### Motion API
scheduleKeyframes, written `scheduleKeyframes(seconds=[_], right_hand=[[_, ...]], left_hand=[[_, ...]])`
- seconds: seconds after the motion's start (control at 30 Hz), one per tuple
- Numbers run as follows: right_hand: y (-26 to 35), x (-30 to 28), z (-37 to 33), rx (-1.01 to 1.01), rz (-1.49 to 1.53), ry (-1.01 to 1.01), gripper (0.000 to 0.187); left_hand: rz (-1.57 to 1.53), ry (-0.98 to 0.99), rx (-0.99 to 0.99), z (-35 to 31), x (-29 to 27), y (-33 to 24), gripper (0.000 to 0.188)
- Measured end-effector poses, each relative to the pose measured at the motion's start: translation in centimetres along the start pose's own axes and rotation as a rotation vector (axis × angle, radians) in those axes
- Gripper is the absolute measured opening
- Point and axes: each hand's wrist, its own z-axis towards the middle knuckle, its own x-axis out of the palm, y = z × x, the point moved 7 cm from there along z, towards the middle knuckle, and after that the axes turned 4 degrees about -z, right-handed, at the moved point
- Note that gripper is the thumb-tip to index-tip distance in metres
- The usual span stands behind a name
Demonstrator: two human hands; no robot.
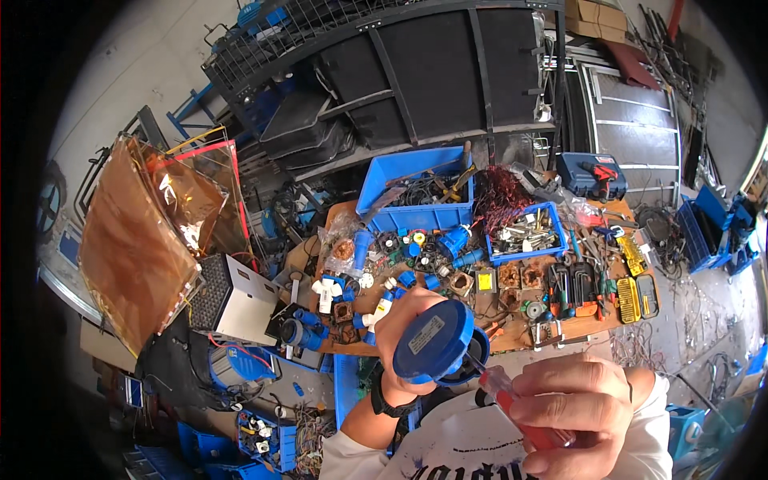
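In the middle of the head view, my left hand (394,324) is wrapped round a blue industrial socket (436,340) with a round hinged lid. The lid is raised, with a pale label on its face, and a dark inside shows beside it. My right hand (574,404) grips a screwdriver (498,382) by its clear red handle. Its shaft points up and left to the socket's dark inside; whether the tip touches a screw is hidden. Both hands are above the near edge of the wooden workbench (524,342), close to my chest.
On the bench, a large blue bin (416,218) holds cables and tools. A smaller blue tray (522,254) holds metal parts. Pliers and screwdrivers (576,288) lie at the right, beside a yellow bit case (638,298). Left of the bench stands a pale metal box (240,300).
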Motion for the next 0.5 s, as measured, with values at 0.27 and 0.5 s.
scheduleKeyframes(seconds=[0.27, 0.5], right_hand=[[0.8, 0.0, -1.7, 0.147, 0.054, -0.125, 0.044], [-0.9, -0.9, -2.1, 0.291, 0.285, 0.057, 0.023]], left_hand=[[0.073, 0.052, 0.090, 0.4, 1.2, -2.0, 0.031], [0.051, 0.013, 0.033, -0.3, 1.4, -0.9, 0.049]])
